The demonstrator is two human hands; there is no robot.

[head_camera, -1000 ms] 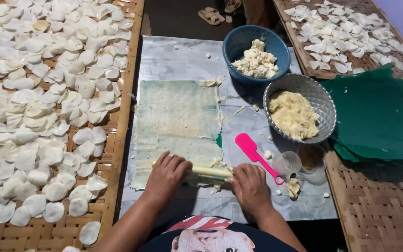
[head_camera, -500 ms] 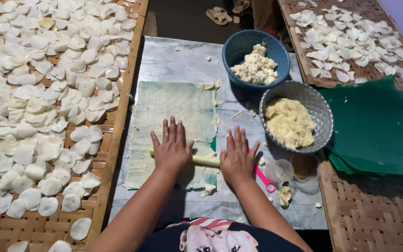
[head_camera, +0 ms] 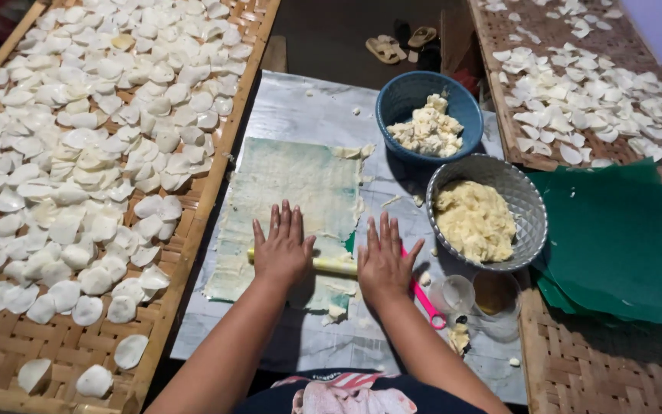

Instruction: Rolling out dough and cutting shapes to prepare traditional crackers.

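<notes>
My left hand (head_camera: 283, 247) and my right hand (head_camera: 385, 261) lie flat, fingers spread, on a pale yellow rolling pin (head_camera: 335, 265). The pin rests across a thin sheet of pale dough (head_camera: 285, 192) spread over a green backing on a grey plastic mat (head_camera: 300, 115). Only the short stretch of pin between my palms shows. A pink spatula (head_camera: 427, 302) pokes out from under my right hand.
A blue bowl (head_camera: 404, 96) and a metal colander (head_camera: 526, 195) hold lumps of dough. Two small clear cups (head_camera: 453, 294) stand by the spatula. Green sheets (head_camera: 622, 238) lie right. Bamboo trays (head_camera: 17, 345) of several white dough discs flank the mat.
Both hands have pushed the rolling pin away from me, up along the dough sheet, with the fingers now stretched out flat.
</notes>
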